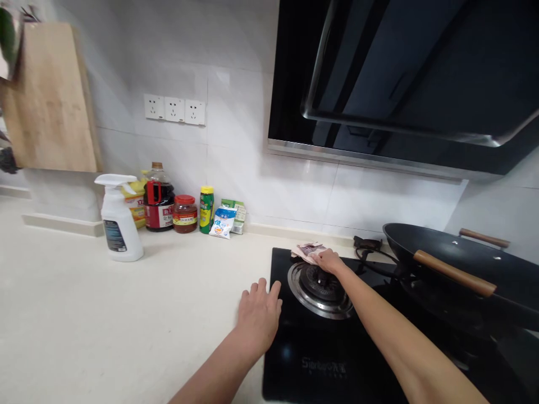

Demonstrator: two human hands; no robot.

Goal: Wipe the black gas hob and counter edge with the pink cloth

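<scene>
The pale cream counter (84, 314) carries a glossy black glass hob (337, 359), its bare steel-ringed burner (322, 286) uncovered. At the burner's three o'clock a wide black wok with wooden handles (463, 269) sits pushed aside. The left hand (257, 317) lies flat at nine o'clock, fingers released, apparently bracing. The right hand (328, 261) presses a crumpled pinkish cloth (307, 251), fingers clenched on it, at the burner's twelve o'clock.

**Open counter to the left, crowded stove to the right**

A wide stretch of pale counter (84, 314) lies bare in front of a spray bottle (119, 217) and jars (184, 213) lined against the wall. The wok (463, 269) and low range hood (404, 84) hem in the stove (320, 359) at right.
</scene>
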